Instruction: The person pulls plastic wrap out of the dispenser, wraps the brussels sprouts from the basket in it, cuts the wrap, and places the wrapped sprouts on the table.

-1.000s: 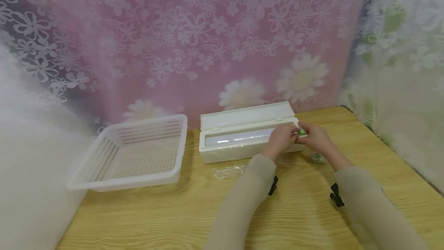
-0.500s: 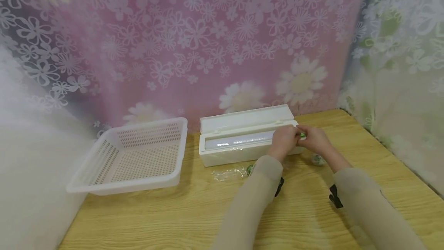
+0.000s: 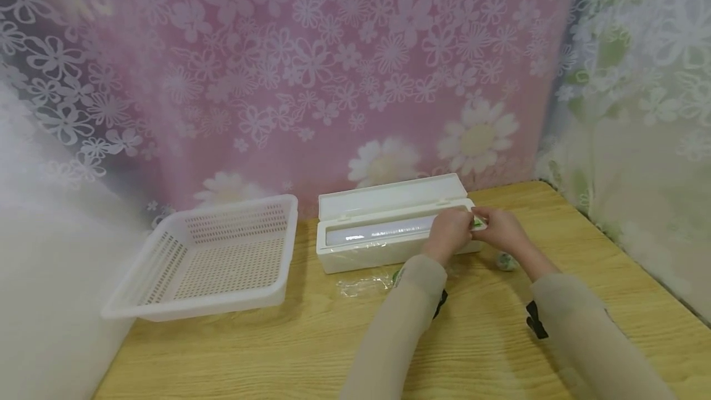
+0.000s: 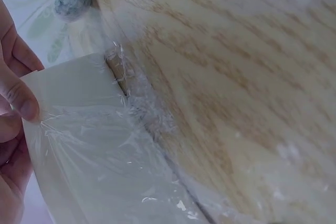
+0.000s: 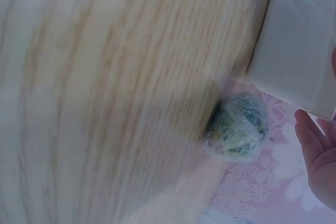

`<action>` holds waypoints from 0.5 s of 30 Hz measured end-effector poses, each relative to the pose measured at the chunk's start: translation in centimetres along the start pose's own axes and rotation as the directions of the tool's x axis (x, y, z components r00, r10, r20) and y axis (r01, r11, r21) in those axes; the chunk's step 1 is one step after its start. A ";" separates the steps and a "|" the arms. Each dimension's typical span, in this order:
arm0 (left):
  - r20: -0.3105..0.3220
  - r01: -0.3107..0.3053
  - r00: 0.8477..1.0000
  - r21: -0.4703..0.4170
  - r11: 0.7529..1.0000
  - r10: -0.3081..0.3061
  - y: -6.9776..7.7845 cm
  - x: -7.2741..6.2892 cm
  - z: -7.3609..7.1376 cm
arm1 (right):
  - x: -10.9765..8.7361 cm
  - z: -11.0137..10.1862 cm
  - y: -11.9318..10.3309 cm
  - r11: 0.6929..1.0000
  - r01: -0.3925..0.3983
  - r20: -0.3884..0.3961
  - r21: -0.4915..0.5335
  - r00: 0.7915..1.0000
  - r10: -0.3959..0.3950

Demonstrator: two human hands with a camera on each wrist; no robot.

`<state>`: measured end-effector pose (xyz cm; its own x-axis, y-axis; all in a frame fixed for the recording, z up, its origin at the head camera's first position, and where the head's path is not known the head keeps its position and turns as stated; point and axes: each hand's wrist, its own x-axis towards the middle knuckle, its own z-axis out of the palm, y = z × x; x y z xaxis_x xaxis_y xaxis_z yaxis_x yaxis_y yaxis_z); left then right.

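Note:
A white cling film box stands on the table with its lid raised, and a roll of cling film lies inside. My left hand is over the box near its right end. In the left wrist view, its thumb presses at the box edge, where clear film creases toward the thumb tip. My right hand grips the box's right end, beside a green mark. A film-wrapped green ball sits on the table near that hand. The fingers partly hide each other.
A white perforated basket stands on the left of the wooden table. Loose clear film lies before the box. A green item shows partly behind the left sleeve. Flowered curtains hang behind and at the sides.
The head view has tilted up slightly, so everything sits lower. The fingers have shifted a little at the box's right end, and the left hand now sits slightly apart from the right.

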<state>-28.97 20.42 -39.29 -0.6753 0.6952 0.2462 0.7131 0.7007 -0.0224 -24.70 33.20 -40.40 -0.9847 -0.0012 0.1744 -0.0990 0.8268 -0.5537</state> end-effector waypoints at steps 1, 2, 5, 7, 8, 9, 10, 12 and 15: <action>-0.001 -0.002 1.000 0.004 1.000 0.002 0.0 0.0 0.0 | 0.0 0.0 0.0 1.000 0.000 -0.002 0.001 1.000 0.000; -0.001 -0.002 1.000 0.006 1.000 0.002 0.0 0.0 0.1 | 0.0 0.0 0.0 1.000 0.005 -0.002 0.004 1.000 -0.005; 0.007 0.007 1.000 0.008 1.000 -0.007 0.0 0.0 0.1 | -0.1 -0.1 0.0 1.000 0.005 0.005 0.004 1.000 -0.005; 0.011 0.010 1.000 0.007 1.000 -0.010 0.0 0.0 0.1 | -0.1 -0.2 0.0 1.000 0.003 0.014 0.006 1.000 -0.003; 0.017 0.013 1.000 0.004 1.000 -0.013 0.0 0.0 0.0 | -0.1 -0.2 -0.1 1.000 0.002 0.019 0.007 1.000 -0.002; 0.022 0.015 1.000 0.002 1.000 -0.015 0.0 0.0 0.0 | -0.2 -0.2 -0.1 1.000 -0.003 0.022 0.005 1.000 0.003; 0.024 0.013 1.000 0.000 1.000 -0.013 0.0 -0.1 0.0 | -0.2 -0.2 -0.1 1.000 -0.004 0.024 0.004 1.000 0.004; 0.030 0.015 0.999 -0.001 1.000 -0.015 -0.1 -0.1 0.0 | -0.2 -0.2 0.0 1.000 -0.010 0.025 0.000 1.000 0.010; 0.025 0.010 1.000 0.004 1.000 -0.010 -0.2 -0.2 0.0 | -0.1 -0.2 0.1 1.000 -0.012 0.020 -0.008 1.000 0.012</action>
<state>-28.98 20.18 -39.31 -0.6871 0.6918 0.2222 0.7054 0.7084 -0.0242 -24.54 33.38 -40.25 -0.9885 -0.0021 0.1513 -0.0859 0.8310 -0.5496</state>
